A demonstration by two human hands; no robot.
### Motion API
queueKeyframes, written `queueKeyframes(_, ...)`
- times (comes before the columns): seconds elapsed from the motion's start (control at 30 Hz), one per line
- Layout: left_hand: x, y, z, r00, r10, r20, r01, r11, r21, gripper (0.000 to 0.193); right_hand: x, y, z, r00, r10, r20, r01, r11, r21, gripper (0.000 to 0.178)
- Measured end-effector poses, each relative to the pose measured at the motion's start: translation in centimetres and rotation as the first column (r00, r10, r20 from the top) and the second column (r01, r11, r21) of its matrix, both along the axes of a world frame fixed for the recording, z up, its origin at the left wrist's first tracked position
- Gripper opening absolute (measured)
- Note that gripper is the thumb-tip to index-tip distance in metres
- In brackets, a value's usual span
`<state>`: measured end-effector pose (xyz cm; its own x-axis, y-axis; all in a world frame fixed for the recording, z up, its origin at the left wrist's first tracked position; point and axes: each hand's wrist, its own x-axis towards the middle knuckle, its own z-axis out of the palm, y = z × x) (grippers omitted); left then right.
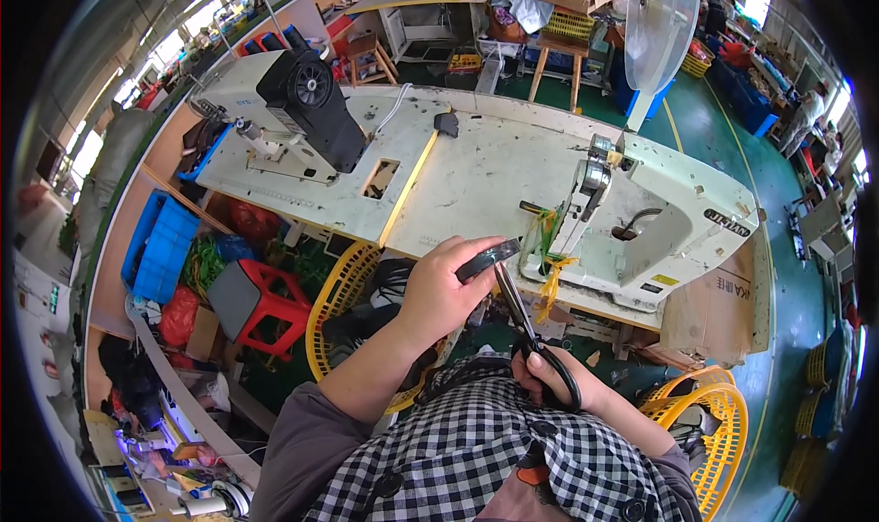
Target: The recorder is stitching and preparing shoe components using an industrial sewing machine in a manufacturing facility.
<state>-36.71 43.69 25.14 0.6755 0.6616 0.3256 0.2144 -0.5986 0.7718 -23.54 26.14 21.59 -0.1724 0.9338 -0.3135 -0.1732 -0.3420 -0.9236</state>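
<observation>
My left hand point(439, 288) is closed on a dark, flat, rounded piece point(487, 260), pinched between thumb and fingers above the table's front edge. Its exact kind does not show. My right hand point(542, 374) grips a pair of scissors point(515, 309) by the black handles, close to my checked apron point(439, 430). The blades point up and away from me, their tips touching or just under the dark piece; which of the two I cannot tell. Right beyond stands a white sewing machine point(682, 215) with yellow and green strips point(549, 275) hanging at its front.
A second sewing machine point(275, 110) stands on the table point(494, 156) at the left. Below are a yellow basket point(320, 330) of dark pieces, a red stool point(275, 311) and a blue crate point(157, 245). Another yellow basket point(723, 421) and a cardboard box point(710, 316) are at the right.
</observation>
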Motion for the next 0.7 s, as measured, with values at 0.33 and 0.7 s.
queueKeyframes(0.33, -0.8, -0.2, -1.8, 0.987, -0.109, 0.122, 0.144, 0.929, -0.340, 0.030, 0.0, -0.4, -0.5, 0.999, -0.023, -0.042, 0.024, 1.000, 0.016, 0.049)
queueKeyframes(0.7, 0.1, -1.3, -1.6, 0.984, -0.119, 0.133, 0.154, 0.941, -0.301, 0.029, -0.1, -1.0, -0.2, 0.999, -0.034, 0.008, 0.034, 0.999, 0.037, 0.051)
